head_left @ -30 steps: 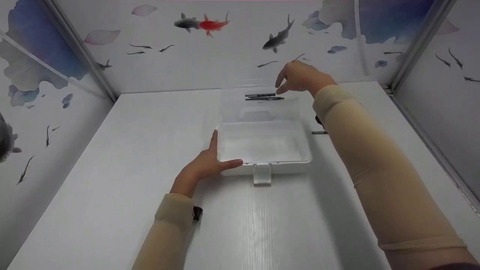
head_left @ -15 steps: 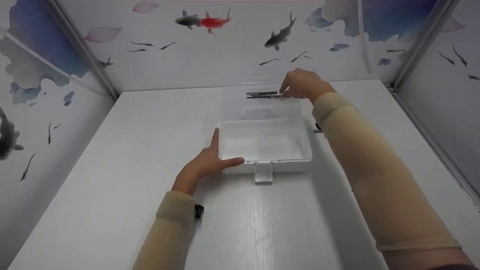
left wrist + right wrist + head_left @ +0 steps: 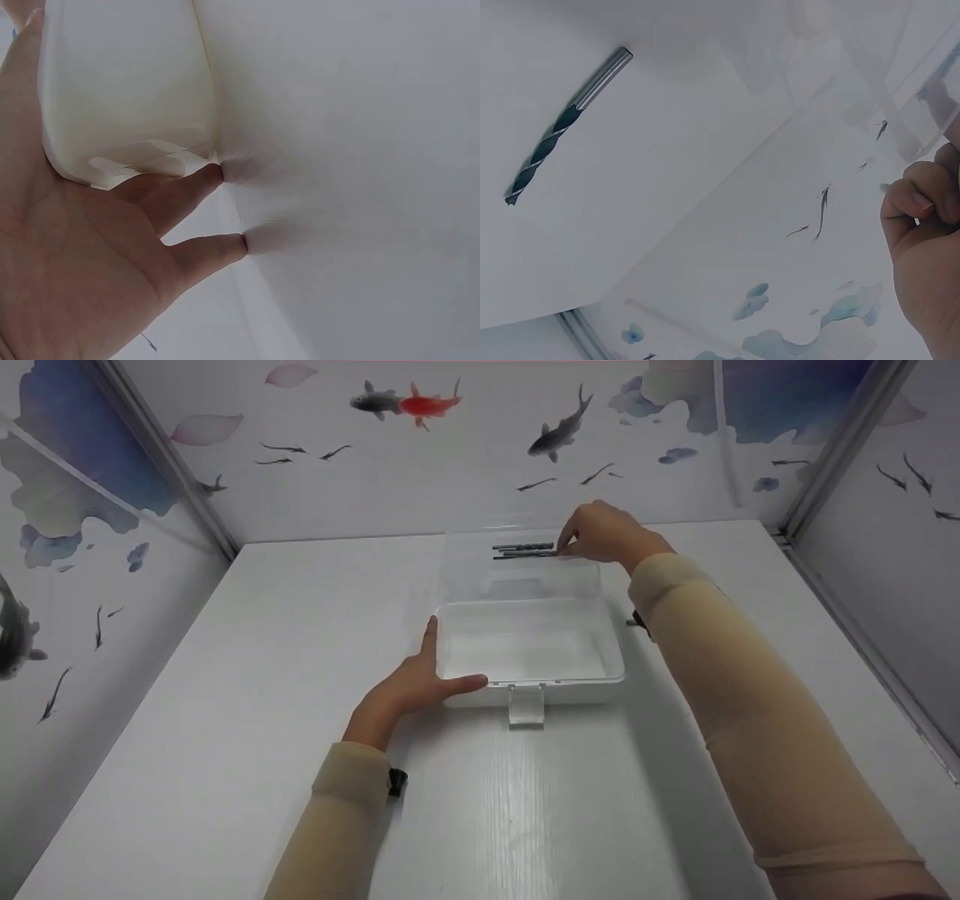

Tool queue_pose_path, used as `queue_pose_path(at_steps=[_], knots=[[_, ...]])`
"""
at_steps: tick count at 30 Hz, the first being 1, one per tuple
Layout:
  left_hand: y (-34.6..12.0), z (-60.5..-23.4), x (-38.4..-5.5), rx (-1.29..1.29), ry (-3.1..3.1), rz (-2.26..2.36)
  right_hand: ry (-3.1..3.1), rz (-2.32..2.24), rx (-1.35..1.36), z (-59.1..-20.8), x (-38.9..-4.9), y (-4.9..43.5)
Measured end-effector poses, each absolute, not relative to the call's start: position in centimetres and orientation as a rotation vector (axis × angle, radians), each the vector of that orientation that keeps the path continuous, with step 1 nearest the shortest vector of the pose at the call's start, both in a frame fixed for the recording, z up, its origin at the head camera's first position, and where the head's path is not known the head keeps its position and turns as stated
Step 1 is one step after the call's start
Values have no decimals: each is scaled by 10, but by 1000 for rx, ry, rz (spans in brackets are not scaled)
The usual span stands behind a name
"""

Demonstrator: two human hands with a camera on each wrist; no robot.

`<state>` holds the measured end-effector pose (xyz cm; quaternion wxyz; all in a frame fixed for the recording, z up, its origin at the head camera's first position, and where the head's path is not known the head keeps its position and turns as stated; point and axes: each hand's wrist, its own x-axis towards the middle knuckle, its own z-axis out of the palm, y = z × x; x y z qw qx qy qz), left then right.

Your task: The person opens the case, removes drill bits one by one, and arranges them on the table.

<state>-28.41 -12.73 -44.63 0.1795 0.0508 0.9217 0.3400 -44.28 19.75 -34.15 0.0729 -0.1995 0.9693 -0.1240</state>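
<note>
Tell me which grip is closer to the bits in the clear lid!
Right. The right grip is at the right ends of the bits; the left grip is farther away, at the front left corner of the box.

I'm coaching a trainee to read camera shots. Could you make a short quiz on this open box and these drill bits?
1. True or false: the left grip is nearer the group of drill bits than the right grip is.
2. Fill in: in the head view, the lone drill bit lies to the ___ of the box.
3. Which does the left grip touch? A: the wall. B: the box. C: the lid.

Key: 1. False. 2. Right. 3. B.
</note>
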Motion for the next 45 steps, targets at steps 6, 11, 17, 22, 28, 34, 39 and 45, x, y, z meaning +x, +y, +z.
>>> queue_pose_path(at_steps=[6,11,17,22,28,34,39,45], knots=[[-125,-445,-281,150,2606,940,2917,-395,-626,-342,-440,202],[-125,-444,-281,141,2608,942,2911,-419,-605,-339,-439,203],[-126,-447,-283,143,2606,945,2893,-465,-568,-339,-437,201],[-126,-447,-282,137,2595,960,2887,-549,-557,-337,-437,201],[-126,-447,-281,136,2598,967,2867,-616,-543,-331,-437,201],[-127,-448,-282,156,2607,971,2849,-700,-503,-326,-434,206],[-127,-446,-282,146,2604,991,2824,-776,-472,-321,-432,212],[-128,-444,-283,149,2605,981,2811,-814,-454,-315,-430,218]])
